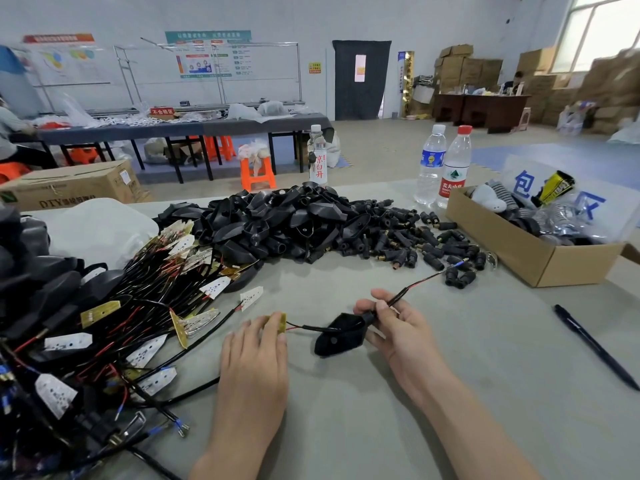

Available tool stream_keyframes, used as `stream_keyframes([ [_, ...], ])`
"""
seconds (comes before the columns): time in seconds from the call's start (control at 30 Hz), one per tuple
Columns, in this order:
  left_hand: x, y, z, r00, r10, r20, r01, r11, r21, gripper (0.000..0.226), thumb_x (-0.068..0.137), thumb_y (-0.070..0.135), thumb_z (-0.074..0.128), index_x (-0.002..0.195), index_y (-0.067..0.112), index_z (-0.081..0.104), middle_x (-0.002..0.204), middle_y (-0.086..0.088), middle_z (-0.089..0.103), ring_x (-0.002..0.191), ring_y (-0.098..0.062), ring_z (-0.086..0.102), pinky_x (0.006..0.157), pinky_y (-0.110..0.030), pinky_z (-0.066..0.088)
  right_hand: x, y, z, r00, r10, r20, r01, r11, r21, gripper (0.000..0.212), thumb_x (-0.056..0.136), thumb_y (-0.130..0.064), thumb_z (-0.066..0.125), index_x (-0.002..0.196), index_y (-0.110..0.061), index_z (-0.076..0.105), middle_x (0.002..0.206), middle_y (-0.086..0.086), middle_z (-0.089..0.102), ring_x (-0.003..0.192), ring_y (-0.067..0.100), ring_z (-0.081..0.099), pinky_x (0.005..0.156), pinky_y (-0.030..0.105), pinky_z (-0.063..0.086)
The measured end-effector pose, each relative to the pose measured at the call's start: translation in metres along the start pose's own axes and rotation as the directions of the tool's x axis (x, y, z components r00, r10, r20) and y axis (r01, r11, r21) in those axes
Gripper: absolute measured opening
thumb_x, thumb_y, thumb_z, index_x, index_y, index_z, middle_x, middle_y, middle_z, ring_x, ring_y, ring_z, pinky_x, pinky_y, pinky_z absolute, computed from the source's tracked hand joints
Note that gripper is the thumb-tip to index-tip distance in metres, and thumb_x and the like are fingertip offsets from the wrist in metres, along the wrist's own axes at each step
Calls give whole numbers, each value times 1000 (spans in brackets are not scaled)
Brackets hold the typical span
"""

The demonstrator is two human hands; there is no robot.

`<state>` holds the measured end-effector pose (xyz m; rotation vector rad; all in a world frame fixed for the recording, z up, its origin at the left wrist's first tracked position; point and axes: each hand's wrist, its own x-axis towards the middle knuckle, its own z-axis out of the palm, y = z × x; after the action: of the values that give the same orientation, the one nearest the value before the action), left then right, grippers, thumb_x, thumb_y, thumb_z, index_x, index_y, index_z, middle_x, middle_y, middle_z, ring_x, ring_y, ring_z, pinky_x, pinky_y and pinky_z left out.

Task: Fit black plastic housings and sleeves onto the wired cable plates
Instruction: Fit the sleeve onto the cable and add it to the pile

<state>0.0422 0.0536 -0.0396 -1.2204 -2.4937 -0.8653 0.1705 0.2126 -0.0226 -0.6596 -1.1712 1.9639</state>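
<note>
On the grey-green table [346, 427], the left hand [254, 358] lies flat with its fingers straight, pressing down on a small yellow plate [278, 322]. Just to its right, the right hand [398, 327] has thumb and fingers curled in a pinch on the cable [415, 284], right where it leaves the narrow neck of a black housing [341, 334]. The housing rests on the table between the two hands, and thin wires run from it to the plate. Beyond them, mid-table, sits a big pile of housings [277, 220], with loose black sleeves [415, 240] scattered to its right. On the left sprawls a tangle of wired plates [121, 323]. On the right are an open cardboard box [530, 251] and, nearer, a black pen [595, 348]. Three water bottles [431, 164] stand at the far edge. The room is a workshop with a long far bench [207, 128], an orange stool [258, 171], a dark curtained doorway [360, 81], stacked cartons [467, 67] and a bright window [602, 29].
</note>
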Motion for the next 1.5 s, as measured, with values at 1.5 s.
stream_keyframes([
  [1.5, 11, 5, -4, 934, -260, 245, 329, 360, -873, 8, 91, 12, 68, 96, 6, 67, 95, -3, 75, 78, -17, 71, 74, -29, 60, -18, 7, 28, 993, 39, 114, -86, 892, 443, 9, 98, -7, 51, 105, -9, 55, 107, 23, 72, 105, 33, 70, 84, 38, 60],
])
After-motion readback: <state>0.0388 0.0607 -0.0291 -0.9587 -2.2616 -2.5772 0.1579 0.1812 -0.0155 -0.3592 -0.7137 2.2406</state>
